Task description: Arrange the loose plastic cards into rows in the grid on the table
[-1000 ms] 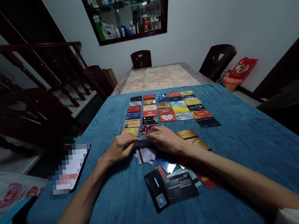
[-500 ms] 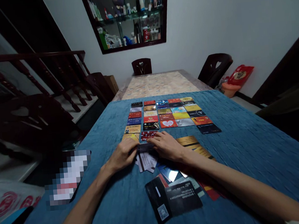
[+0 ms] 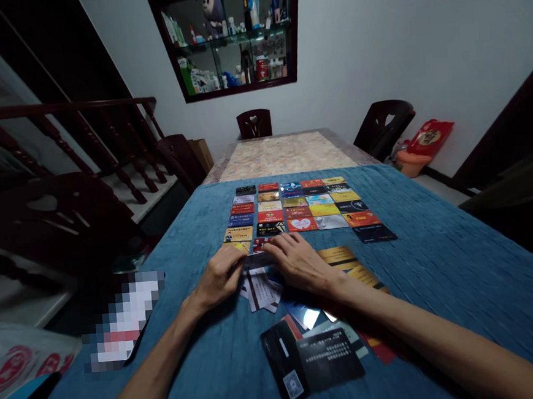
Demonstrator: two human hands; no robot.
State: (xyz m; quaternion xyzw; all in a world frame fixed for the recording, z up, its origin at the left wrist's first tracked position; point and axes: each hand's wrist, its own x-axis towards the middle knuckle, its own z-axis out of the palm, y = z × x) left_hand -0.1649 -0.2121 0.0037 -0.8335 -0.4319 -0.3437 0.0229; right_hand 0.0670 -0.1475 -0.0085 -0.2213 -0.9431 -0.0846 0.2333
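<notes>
Both my hands rest on the blue cloth (image 3: 437, 260) near the middle of the table. My left hand (image 3: 219, 276) and my right hand (image 3: 299, 261) pinch the two ends of a pale card (image 3: 257, 260) held flat between them. Just beyond lies a grid of coloured cards (image 3: 306, 208) in neat rows. Under and in front of my hands is a loose heap of cards (image 3: 264, 289), with dark cards (image 3: 314, 362) nearest me and gold cards (image 3: 345, 258) to the right.
A pixelated flat object (image 3: 123, 321) lies at the cloth's left edge. Dark wooden chairs (image 3: 383, 123) stand around the table, and a stair railing (image 3: 81, 140) runs along the left. A bare patterned tabletop (image 3: 285, 154) extends past the cloth. A wall shelf (image 3: 230, 36) holds bottles.
The view has tilted upward a little, so everything sits lower in the picture. My hands stay on the same card in the same place.
</notes>
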